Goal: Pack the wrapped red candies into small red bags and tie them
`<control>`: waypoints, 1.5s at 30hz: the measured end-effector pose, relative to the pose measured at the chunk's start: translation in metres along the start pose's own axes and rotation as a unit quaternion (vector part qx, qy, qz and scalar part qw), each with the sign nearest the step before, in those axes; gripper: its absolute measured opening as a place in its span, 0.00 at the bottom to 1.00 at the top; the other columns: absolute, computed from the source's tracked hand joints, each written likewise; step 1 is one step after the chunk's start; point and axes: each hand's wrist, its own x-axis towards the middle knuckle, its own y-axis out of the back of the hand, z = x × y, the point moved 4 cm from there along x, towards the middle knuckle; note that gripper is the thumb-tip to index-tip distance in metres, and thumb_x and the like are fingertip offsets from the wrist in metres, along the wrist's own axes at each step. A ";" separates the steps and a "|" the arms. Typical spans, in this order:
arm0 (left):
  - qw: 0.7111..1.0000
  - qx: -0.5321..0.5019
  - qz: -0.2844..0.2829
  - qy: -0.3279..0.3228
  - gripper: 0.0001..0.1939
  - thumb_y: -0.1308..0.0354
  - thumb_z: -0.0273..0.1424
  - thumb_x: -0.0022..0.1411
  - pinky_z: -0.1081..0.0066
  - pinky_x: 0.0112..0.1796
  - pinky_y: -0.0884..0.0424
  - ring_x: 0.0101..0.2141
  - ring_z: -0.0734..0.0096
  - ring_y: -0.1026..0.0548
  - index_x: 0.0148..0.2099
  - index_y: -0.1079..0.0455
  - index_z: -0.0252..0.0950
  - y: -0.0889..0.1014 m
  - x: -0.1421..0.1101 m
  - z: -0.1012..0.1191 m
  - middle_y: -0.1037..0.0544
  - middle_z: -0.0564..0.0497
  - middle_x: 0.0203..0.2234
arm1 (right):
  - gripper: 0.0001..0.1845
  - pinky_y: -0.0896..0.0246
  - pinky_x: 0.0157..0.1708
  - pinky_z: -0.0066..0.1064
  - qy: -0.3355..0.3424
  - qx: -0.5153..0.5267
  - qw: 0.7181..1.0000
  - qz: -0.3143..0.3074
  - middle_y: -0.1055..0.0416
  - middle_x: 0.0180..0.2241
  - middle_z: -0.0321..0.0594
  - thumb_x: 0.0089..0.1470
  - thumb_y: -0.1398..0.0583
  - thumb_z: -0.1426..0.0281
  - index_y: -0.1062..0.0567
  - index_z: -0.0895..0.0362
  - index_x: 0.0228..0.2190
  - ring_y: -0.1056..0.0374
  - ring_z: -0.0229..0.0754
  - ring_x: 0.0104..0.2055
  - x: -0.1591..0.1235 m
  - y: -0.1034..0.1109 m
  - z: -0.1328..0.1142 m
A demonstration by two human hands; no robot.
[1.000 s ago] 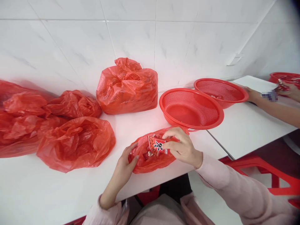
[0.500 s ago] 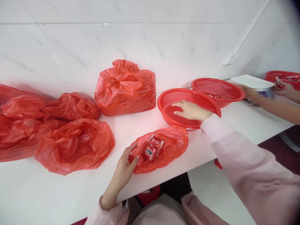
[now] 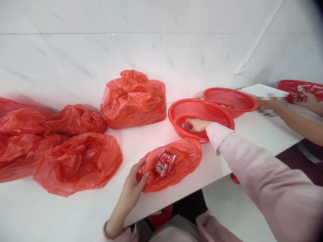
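My left hand (image 3: 133, 183) pinches the near-left edge of a small open red plastic bag (image 3: 186, 158) lying on the white table (image 3: 50, 211). Several red candy packets (image 3: 163, 163) lie inside the bag. My right hand (image 3: 198, 125) reaches down into the nearer red mesh basket (image 3: 202, 105). Its fingers are curled low on the basket's floor around a small red packet (image 3: 186, 126).
A full tied red bag (image 3: 133, 99) stands against the tiled wall. More crumpled red bags (image 3: 75, 161) lie at the left. A second red basket (image 3: 230, 99) sits behind the first. At the right, another person's hands (image 3: 302, 99) work by a third basket (image 3: 300, 84).
My right hand left the open bag with a packet, moved right and up into the near basket, then sank to its floor. My left hand kept its hold on the bag's edge.
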 end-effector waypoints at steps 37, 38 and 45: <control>1.000 -0.004 0.005 0.009 0.26 0.47 0.39 0.64 0.55 0.61 0.45 0.60 0.59 0.37 0.63 0.41 0.41 0.001 0.002 -0.006 0.34 0.45 0.60 | 0.08 0.27 0.29 0.25 0.060 0.708 0.704 -0.001 0.23 0.41 0.43 0.56 0.38 0.67 0.24 0.57 0.37 0.23 0.39 0.33 -0.122 -0.060 -0.121; 1.000 -0.001 0.003 0.008 0.26 0.47 0.39 0.64 0.54 0.61 0.45 0.60 0.59 0.38 0.63 0.41 0.41 0.000 0.002 -0.007 0.35 0.45 0.61 | 0.08 0.27 0.28 0.25 0.057 0.704 0.708 0.000 0.23 0.41 0.43 0.56 0.37 0.66 0.24 0.58 0.36 0.23 0.39 0.33 -0.122 -0.061 -0.120; 0.991 0.088 0.091 -0.037 0.22 0.47 0.40 0.65 0.47 0.58 0.40 0.60 0.52 0.40 0.59 0.35 0.40 0.006 0.001 0.003 0.40 0.40 0.60 | 0.09 0.26 0.30 0.30 0.076 0.595 0.796 0.085 0.23 0.37 0.41 0.59 0.40 0.65 0.26 0.56 0.40 0.23 0.41 0.35 -0.125 -0.063 -0.115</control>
